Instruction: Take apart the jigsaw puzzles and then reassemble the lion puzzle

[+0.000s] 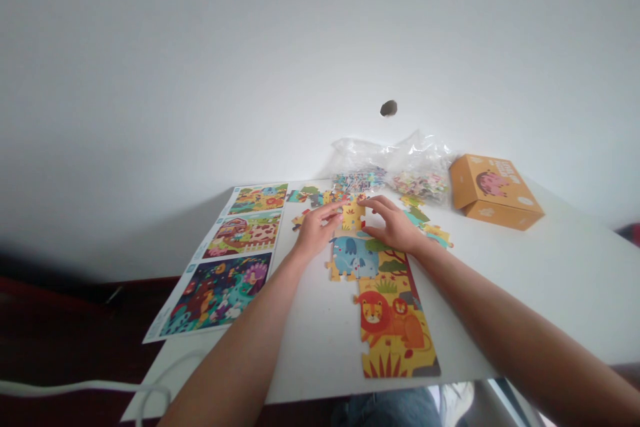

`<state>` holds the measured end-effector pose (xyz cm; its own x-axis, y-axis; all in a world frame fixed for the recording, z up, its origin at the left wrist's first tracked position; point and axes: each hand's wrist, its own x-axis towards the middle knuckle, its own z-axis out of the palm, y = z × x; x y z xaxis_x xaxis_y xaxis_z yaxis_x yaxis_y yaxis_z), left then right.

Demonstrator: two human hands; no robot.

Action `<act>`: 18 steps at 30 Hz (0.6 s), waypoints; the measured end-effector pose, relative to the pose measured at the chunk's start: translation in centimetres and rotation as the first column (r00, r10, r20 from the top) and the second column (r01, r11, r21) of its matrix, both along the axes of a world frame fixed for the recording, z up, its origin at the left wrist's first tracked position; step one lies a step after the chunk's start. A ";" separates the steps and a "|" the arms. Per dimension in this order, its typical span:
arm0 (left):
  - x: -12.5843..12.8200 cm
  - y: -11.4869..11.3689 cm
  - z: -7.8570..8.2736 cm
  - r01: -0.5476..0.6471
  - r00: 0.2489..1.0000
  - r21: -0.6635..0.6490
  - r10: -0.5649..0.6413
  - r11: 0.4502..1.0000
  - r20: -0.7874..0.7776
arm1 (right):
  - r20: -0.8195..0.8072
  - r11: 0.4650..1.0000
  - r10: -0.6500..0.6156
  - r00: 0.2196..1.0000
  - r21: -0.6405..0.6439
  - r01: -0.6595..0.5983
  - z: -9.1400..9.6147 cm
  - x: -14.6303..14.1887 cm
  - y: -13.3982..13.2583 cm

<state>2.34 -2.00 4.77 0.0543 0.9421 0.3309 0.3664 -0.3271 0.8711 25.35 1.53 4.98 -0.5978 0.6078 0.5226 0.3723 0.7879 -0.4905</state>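
A yellow puzzle piece (pixel 353 216) with small red plants lies between my two hands, just above the joined part of the picture. My left hand (pixel 316 230) has its fingertips closed on the left edge of this piece. At the right edge, the curved index finger and thumb of my right hand (pixel 393 225) grip the same piece. Below them is the partly joined puzzle (pixel 393 320), showing lions, blue elephants and a tree. Some of the piece's edge is hidden behind my fingers.
Loose pieces (pixel 303 195) lie behind my left hand, and more pieces (pixel 416 215) sit beyond my right. Clear bags of pieces (pixel 420 180) rest against the wall. An orange box (pixel 495 190) stands at right; a picture sheet (pixel 220 260) lies left. A white cable (pixel 90 386) crosses lower left.
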 end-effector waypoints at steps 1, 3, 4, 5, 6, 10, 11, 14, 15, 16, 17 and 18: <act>0.0 0.0 0.0 0.001 1.000 -0.003 -0.001 1.000 0.000 | 0.002 1.000 0.002 1.000 0.001 -0.002 0.0 0.0 0.0; 0.0 0.0 0.1 0.002 1.000 -0.009 -0.002 1.000 0.004 | 0.004 1.000 -0.001 1.000 0.002 0.001 0.0 0.0 0.0; 0.0 0.0 0.1 0.003 1.000 -0.011 -0.003 1.000 0.006 | 0.007 1.000 -0.003 1.000 0.002 0.003 0.1 0.0 0.0; 0.1 -0.1 0.1 0.003 1.000 -0.011 -0.003 1.000 0.009 | 0.009 1.000 -0.003 1.000 0.001 0.003 0.1 0.0 0.0; 0.1 -0.1 0.1 0.004 1.000 -0.009 -0.004 1.000 0.009 | 0.010 1.000 -0.004 1.000 0.001 0.004 0.1 0.0 -0.1; 0.0 0.0 0.1 0.005 1.000 -0.007 -0.005 1.000 -0.005 | 0.015 1.000 0.003 1.000 0.001 -0.003 0.2 0.0 -0.1; 0.0 0.0 0.1 0.006 1.000 -0.008 -0.006 1.000 -0.005 | 0.016 1.000 0.003 1.000 0.003 -0.004 0.2 0.0 -0.1; 0.0 0.0 0.2 0.004 1.000 -0.014 -0.004 1.000 0.001 | 0.016 1.000 0.006 1.000 0.009 -0.006 0.1 0.0 -0.1; 0.0 0.0 0.2 0.003 1.000 -0.015 -0.003 1.000 0.002 | 0.016 1.000 0.005 1.000 0.010 -0.006 0.1 0.0 -0.1; 0.0 -0.1 0.2 0.001 1.000 -0.015 -0.001 1.000 0.002 | 0.017 1.000 0.004 1.000 0.011 -0.004 0.1 0.0 -0.1; 0.0 -0.1 0.2 -0.001 1.000 -0.015 0.001 1.000 0.000 | 0.018 1.000 0.002 1.000 0.011 -0.002 0.1 0.0 -0.1; 0.0 -0.1 0.3 -0.002 1.000 -0.016 0.001 1.000 -0.003 | 0.019 1.000 0.000 1.000 0.011 0.000 0.1 0.0 -0.1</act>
